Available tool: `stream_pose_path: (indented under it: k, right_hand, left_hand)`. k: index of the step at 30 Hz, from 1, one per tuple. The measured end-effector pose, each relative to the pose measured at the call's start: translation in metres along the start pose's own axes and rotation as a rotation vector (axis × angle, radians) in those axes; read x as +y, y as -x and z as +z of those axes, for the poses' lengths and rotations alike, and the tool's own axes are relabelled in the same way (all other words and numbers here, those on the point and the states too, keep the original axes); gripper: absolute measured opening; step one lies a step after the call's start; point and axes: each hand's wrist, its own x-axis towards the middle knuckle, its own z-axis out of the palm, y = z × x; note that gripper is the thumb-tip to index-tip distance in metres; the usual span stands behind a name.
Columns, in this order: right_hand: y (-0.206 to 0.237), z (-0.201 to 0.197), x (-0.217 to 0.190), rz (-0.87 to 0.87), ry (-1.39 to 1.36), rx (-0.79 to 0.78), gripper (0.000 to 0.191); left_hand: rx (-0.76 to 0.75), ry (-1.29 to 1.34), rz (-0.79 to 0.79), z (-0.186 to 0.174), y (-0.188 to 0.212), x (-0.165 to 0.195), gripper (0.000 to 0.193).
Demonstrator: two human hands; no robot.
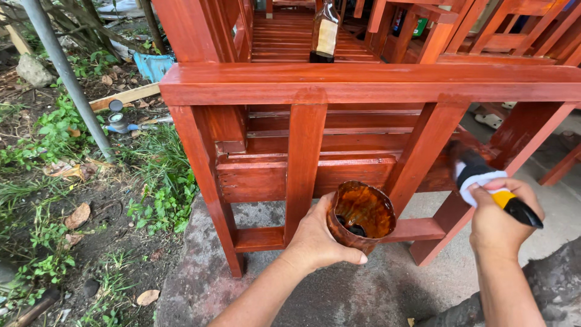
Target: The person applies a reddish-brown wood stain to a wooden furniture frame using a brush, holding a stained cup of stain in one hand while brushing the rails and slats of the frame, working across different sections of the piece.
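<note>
Cup: a stained, amber-brown, cut-off plastic cup (361, 217) with a ragged rim, a little dark liquid pooled at its bottom. It sits just in front of the chair's lower rail, tilted with its mouth toward the brush, which appears to keep the liquid within reach of the bristles.

Left hand (316, 242): grip closed around the cup's side wall, thumb along the lower edge. Holding by the wall leaves the mouth unobstructed.

Brush: a paintbrush with a dark bristle head, white ferrule band and yellow-and-black handle (491, 191). Its head lies against the slanted brace on the chair's right side, apparently to lay the finish onto the wood.

Right hand (499, 221): grip wrapped narrowly around the brush at the ferrule, the handle end projecting right past the knuckles. A hold this near the head gives close control of the bristles.

Chair: a glossy red-brown slatted wooden armchair frame (369, 82), standing on a grey concrete slab (357, 290). The side frame faces the camera, so the uprights and braces are exposed.

Bottle: a dark glass bottle with a pale label (325, 33), upright on the chair's seat slats, behind the top rail.

More furniture: further red-brown frames (514, 30) behind and right of the chair.

Ground left of the chair: grass and dry leaves (72, 181), a grey metal pole (66, 79) leaning, and a wooden batten (124, 97).
</note>
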Motion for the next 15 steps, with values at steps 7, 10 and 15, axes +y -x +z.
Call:
stream_pose_path:
  k: [7,10,15]
  right_hand:
    - [0.041,-0.006,0.014,0.382,-0.800,-0.015,0.039]
    - [0.066,-0.010,0.022,0.443,-0.744,0.023,0.037]
    - [0.090,-0.017,0.042,0.664,-0.637,0.028,0.033]
  left_hand:
    - [0.006,0.093,0.036,0.005,0.000,-0.004,0.119]
    - [0.008,0.096,0.022,0.006,0.000,-0.006,0.120]
    - [-0.028,0.089,-0.041,0.012,-0.002,-0.007,0.124]
